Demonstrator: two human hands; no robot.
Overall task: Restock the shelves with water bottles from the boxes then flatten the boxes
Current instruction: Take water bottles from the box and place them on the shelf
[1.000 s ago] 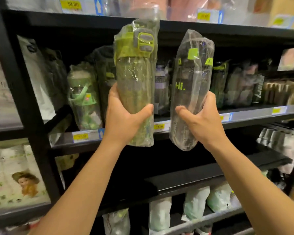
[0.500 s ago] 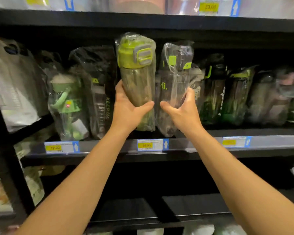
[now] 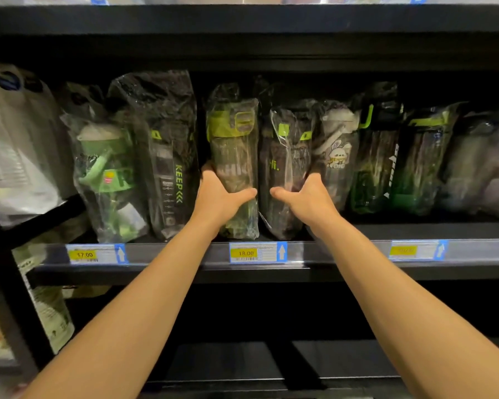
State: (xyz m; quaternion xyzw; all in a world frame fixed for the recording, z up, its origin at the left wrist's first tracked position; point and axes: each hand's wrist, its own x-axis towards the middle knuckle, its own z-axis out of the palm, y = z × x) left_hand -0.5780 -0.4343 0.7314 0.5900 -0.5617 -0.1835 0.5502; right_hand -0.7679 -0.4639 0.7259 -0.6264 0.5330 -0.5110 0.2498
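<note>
Gripping two bagged water bottles, you hold both arms out to the shelf [image 3: 415, 230]. Your left hand [image 3: 218, 197] curls thumb and fingers round the green-lidded bottle [image 3: 234, 139]; your right hand [image 3: 308, 197] wraps the "Hi." bottle [image 3: 285, 151] likewise. Both stand upright, side by side, at the shelf's front edge above the 18.00 price tag [image 3: 244, 252], between the "KEEP" bottle [image 3: 170, 156] and the bunny bottle [image 3: 336, 151].

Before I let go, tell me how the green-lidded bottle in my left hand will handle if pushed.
The green-lidded bottle is tall and narrow, so it probably tips rather than slides. Its loose clear wrap looks slick and crinkly, so the left hand may slip on it. No liquid shows inside, so likely light.
</note>
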